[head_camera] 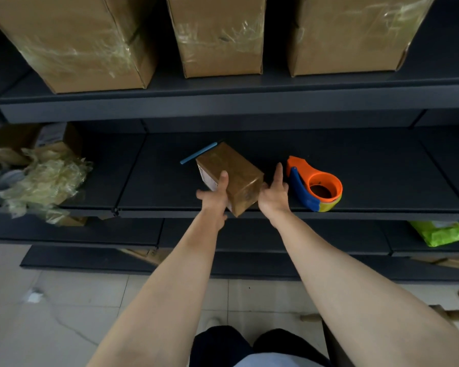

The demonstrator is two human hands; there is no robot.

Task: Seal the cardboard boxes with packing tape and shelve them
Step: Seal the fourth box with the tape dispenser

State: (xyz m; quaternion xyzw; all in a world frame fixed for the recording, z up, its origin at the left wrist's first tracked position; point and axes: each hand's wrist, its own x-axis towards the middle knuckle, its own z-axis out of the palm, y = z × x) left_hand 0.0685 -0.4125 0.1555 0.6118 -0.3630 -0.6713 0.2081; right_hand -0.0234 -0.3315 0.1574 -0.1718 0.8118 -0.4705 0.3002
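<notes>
A small cardboard box (233,172), wrapped in shiny tape with a white label on its left side, rests at the front of the dark middle shelf (368,165). My left hand (215,194) grips its near left side, thumb up on the top. My right hand (273,192) touches the box's right side, fingers apart and pointing up. An orange and blue tape dispenser (314,185) stands on the shelf just right of my right hand. A blue pen-like stick (198,153) lies behind the box.
Three large taped cardboard boxes (217,35) stand on the upper shelf. Crumpled clear tape and open cartons (43,178) crowd the left of the middle shelf. A green packet (437,233) lies on the lower shelf at right. Tiled floor below.
</notes>
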